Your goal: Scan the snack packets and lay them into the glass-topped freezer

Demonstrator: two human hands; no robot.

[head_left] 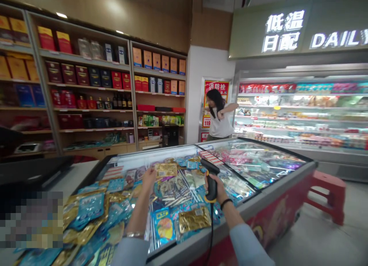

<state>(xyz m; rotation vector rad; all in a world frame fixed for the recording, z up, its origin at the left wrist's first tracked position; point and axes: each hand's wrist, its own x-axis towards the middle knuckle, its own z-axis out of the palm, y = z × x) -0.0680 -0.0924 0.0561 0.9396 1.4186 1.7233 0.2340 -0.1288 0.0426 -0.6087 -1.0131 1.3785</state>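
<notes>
My left hand (150, 177) pinches the left end of a gold foil packet (166, 169) and holds it over the glass-topped freezer (244, 197). Wrapped round the handle of a black barcode scanner (212, 183) with orange trim is my right hand (219, 189). The scanner's head tilts up and left, a short gap from the packet, and its cable hangs down over the freezer's front edge. Under my arms lie a blue packet with a yellow picture (163, 227) and another gold packet (194, 219). To the left, blue and gold packets (89, 210) are heaped together.
A person in a white top (222, 118) stands behind the freezer, near a red fire-hydrant sign (216, 86). Shelves (89, 91) of boxed goods line the left wall. A lit chiller (301, 112) runs along the right. A red plastic stool (329, 191) stands beside the freezer.
</notes>
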